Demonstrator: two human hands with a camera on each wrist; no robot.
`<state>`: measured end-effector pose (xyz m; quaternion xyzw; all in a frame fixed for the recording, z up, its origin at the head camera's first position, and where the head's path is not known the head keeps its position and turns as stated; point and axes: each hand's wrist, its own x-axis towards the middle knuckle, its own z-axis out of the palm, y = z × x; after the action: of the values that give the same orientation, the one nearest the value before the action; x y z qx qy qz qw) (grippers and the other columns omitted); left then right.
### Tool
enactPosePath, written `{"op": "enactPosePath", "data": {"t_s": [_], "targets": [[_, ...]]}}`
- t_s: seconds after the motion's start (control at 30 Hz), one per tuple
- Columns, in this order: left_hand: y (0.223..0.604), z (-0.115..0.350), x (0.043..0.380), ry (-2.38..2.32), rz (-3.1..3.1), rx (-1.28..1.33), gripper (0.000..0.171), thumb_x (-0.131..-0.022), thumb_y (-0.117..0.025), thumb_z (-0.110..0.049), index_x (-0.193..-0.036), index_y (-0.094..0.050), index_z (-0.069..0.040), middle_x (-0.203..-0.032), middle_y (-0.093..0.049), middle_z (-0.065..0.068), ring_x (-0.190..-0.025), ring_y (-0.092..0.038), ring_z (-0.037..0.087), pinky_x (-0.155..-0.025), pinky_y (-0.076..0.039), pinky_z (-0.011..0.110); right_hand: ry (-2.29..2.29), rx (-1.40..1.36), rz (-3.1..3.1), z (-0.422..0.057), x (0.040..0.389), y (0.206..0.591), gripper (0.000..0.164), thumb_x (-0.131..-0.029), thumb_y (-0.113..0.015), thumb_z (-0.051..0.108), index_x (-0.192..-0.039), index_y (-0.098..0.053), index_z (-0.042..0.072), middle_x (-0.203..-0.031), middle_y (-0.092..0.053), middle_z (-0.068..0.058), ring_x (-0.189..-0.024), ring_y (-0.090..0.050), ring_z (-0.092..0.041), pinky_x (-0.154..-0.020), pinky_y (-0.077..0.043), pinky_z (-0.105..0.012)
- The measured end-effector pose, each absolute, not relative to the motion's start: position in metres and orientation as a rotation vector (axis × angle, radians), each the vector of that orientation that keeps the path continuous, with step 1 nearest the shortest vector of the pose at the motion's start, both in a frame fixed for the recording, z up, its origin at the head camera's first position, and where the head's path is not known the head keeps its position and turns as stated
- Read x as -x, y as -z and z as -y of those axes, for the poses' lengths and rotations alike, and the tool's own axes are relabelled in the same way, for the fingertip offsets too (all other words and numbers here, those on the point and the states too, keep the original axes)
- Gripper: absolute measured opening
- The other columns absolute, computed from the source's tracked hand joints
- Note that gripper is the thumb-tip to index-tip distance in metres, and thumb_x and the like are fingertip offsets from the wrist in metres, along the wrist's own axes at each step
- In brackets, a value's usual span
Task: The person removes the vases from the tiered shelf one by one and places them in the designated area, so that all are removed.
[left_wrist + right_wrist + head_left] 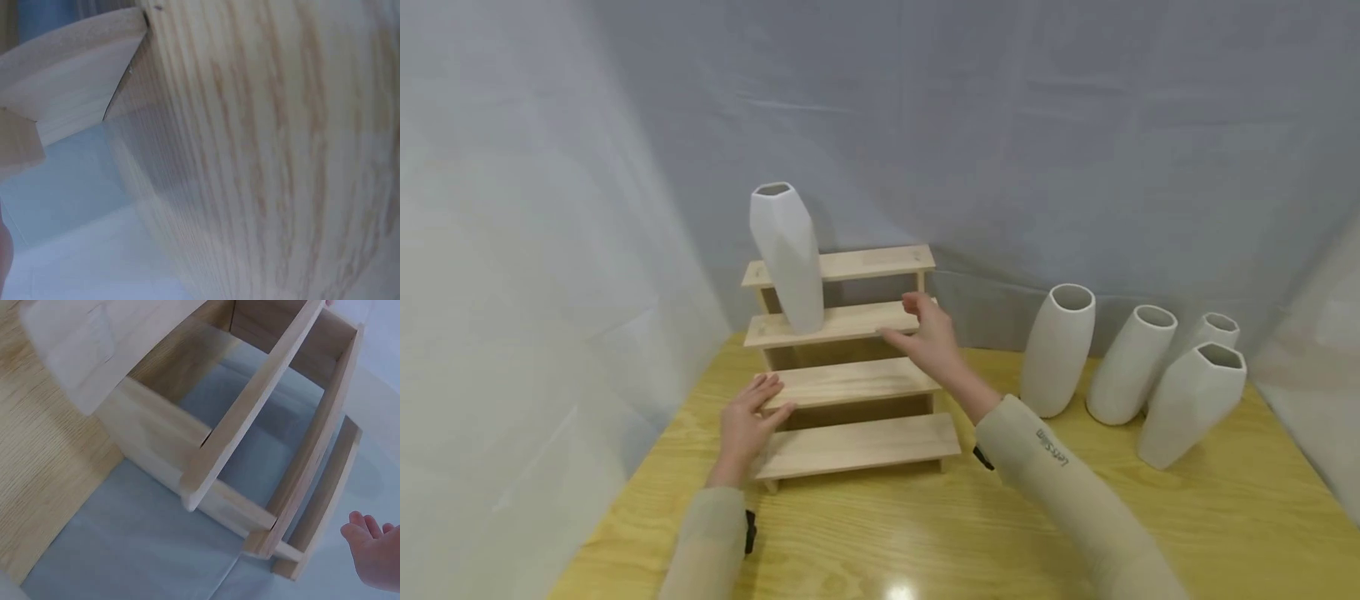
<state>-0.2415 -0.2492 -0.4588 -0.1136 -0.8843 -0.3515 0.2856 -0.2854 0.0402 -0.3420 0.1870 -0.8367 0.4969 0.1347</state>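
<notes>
A light wooden stepped shelf [857,446] with several tiers stands on the table. On its third tier from the bottom, toward the left end, a tall white faceted vase [788,250] stands upright. My left hand [748,421] rests at the shelf's left end, fingertips on the second tier and thumb stretched toward the front. Only a sliver of that hand shows in the left wrist view, beside a plank end [81,62]. By the right end of the third tier, my right hand [932,337] holds nothing, with thumb and loosely bent fingers apart.
To the right stand several more white vases, among them a smooth one [1058,350], another round-mouthed one [1131,367] and a faceted one [1191,404] in front. A grey cloth backdrop [985,150] hangs behind the yellowish wooden table [865,533].
</notes>
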Motion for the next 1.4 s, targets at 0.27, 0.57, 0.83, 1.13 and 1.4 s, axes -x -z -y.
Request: {"op": "enactPosePath", "data": {"t_s": [0.27,0.57,0.83,1.13,1.4], "targets": [[0.457,0.242,0.242,0.952,2.367,0.307,0.041,-0.068,-0.077,-0.02,-0.103,-0.065,-0.001,-0.113,-0.058,0.009,-0.114,-0.047,0.027,-0.096,-0.035,0.041,-1.436,-0.522,2.412,-0.013,0.294,0.335,0.062,-0.075,-0.071,0.028,-0.123,-0.044,0.0,-0.12,-0.05,-0.013,-0.11,-0.047,-0.023,-0.09,-0.041,-0.034],[0.46,0.232,0.247,0.954,2.35,0.34,0.04,-0.068,-0.077,-0.019,-0.102,-0.066,-0.001,-0.112,-0.059,0.009,-0.113,-0.047,0.027,-0.096,-0.034,0.039,-1.481,-0.495,2.409,0.004,0.305,0.327,0.063,-0.073,-0.073,0.026,-0.124,-0.043,0.001,-0.122,-0.049,-0.013,-0.112,-0.045,-0.024,-0.091,-0.04,-0.034],[0.459,0.233,0.244,0.983,2.365,0.321,0.041,-0.069,-0.076,-0.021,-0.103,-0.065,0.0,-0.113,-0.058,0.01,-0.115,-0.046,0.027,-0.096,-0.034,0.04,-1.55,-0.501,2.401,0.027,0.314,0.321,0.066,-0.074,-0.071,0.029,-0.127,-0.041,0.002,-0.124,-0.048,-0.011,-0.113,-0.044,-0.02,-0.091,-0.041,-0.032],[0.462,0.243,0.234,0.926,2.352,0.307,0.041,-0.068,-0.077,-0.019,-0.102,-0.065,0.0,-0.113,-0.059,0.01,-0.113,-0.047,0.027,-0.095,-0.035,0.041,-1.623,-0.544,2.369,0.057,0.323,0.315,0.071,-0.074,-0.072,0.028,-0.13,-0.037,0.002,-0.127,-0.046,-0.013,-0.115,-0.044,-0.021,-0.092,-0.039,-0.03],[0.459,0.237,0.233,0.939,2.344,0.316,0.041,-0.068,-0.077,-0.019,-0.102,-0.065,0.0,-0.112,-0.059,0.01,-0.113,-0.047,0.028,-0.095,-0.036,0.041,-1.721,-0.616,2.353,0.061,0.33,0.311,0.079,-0.074,-0.072,0.024,-0.136,-0.028,0.002,-0.131,-0.041,-0.013,-0.117,-0.042,-0.023,-0.094,-0.038,-0.033]]}}
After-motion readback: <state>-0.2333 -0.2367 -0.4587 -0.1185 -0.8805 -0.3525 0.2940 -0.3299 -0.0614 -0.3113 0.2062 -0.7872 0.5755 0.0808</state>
